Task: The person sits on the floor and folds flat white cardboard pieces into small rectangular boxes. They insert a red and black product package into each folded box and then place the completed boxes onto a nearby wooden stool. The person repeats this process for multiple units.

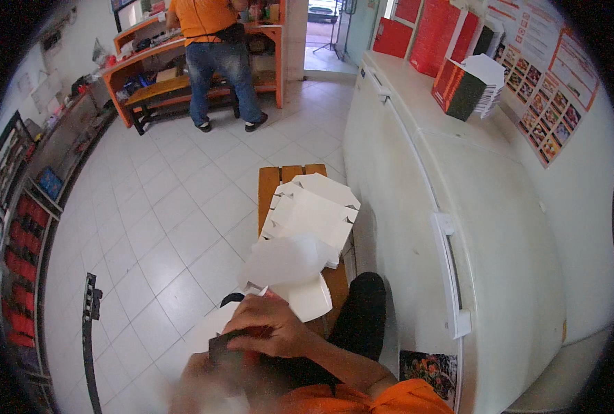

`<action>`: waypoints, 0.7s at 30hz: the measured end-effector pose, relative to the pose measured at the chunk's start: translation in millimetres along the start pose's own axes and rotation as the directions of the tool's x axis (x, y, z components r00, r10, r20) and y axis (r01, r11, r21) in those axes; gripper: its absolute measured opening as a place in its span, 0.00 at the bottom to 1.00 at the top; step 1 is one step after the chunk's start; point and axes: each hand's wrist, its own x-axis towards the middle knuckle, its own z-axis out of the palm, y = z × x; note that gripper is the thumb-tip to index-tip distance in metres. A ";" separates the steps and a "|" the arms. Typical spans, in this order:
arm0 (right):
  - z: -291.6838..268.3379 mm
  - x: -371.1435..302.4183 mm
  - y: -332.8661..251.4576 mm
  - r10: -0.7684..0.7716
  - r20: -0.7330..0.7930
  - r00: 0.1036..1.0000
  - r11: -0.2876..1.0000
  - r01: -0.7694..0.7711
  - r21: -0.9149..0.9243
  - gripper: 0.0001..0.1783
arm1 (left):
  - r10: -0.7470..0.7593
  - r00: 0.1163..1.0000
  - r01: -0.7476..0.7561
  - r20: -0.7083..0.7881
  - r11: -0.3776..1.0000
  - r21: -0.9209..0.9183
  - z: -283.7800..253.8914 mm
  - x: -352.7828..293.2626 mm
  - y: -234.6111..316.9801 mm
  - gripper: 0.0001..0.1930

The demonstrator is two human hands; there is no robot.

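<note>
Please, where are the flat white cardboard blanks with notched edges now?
In the head view, the white cardboard blanks lie on the wooden bench near the centre, beyond the person's right hand and left of the long white appliance.

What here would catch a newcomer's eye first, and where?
A long white freezer-like cabinet fills the right side. At centre, white flapped cardboard pieces lie on a brown wooden bench beyond the bare right hand. A co-worker in orange shirt and blue jeans stands back left.
</note>
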 end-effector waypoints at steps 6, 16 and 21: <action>-12.5 -16.0 20.6 0.282 0.521 0.805 0.951 -0.161 -0.265 0.20 | -0.096 0.977 0.096 0.190 0.995 0.012 12.2 -0.4 -27.7 0.20; 7.4 -33.2 9.3 0.264 0.321 0.910 0.926 -0.145 -0.350 0.18 | 0.102 0.992 -0.105 -0.073 0.994 -0.034 28.7 -2.9 -25.0 0.16; 25.6 -33.9 13.8 0.059 0.240 0.969 0.917 0.042 -0.396 0.15 | -0.145 0.989 0.141 0.012 0.976 0.168 30.9 -13.6 19.1 0.13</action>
